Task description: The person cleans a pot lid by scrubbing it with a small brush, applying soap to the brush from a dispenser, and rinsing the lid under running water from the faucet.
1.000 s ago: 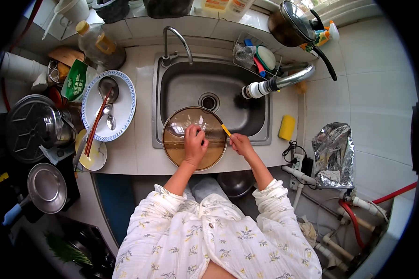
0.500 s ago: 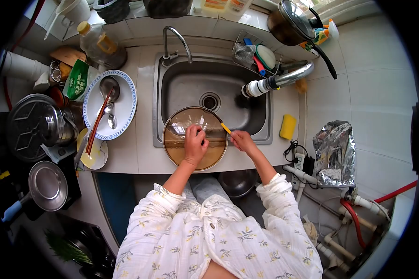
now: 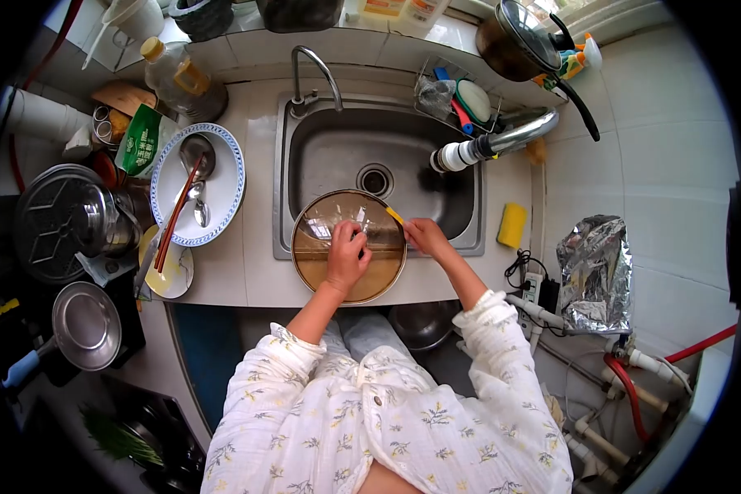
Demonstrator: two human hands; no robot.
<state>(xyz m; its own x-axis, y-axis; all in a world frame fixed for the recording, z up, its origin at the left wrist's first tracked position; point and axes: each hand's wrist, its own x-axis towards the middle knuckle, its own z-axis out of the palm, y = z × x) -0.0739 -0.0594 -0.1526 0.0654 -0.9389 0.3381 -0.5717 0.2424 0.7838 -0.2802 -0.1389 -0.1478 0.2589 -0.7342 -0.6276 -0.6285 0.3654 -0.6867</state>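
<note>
The yellow tool [image 3: 394,215], clamped in the grip of the right hand [image 3: 425,236], has been shifted farther along the rim of the glass lid [image 3: 321,229], so a stretch nearer the drain [image 3: 375,180] is being worked. The lid is held across the near edge of the sink [image 3: 337,140], its middle gripped by the left hand [image 3: 348,257]. The tabletop [image 3: 222,276] is crowded on the left by a bowl [image 3: 224,177] bearing chopsticks [image 3: 176,216]; a sponge [image 3: 512,226] is set to the right.

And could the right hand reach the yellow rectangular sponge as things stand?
Probably, though the right hand holds a thin yellow tool; only the steel sink and pale countertop separate hand and sponge.
</note>
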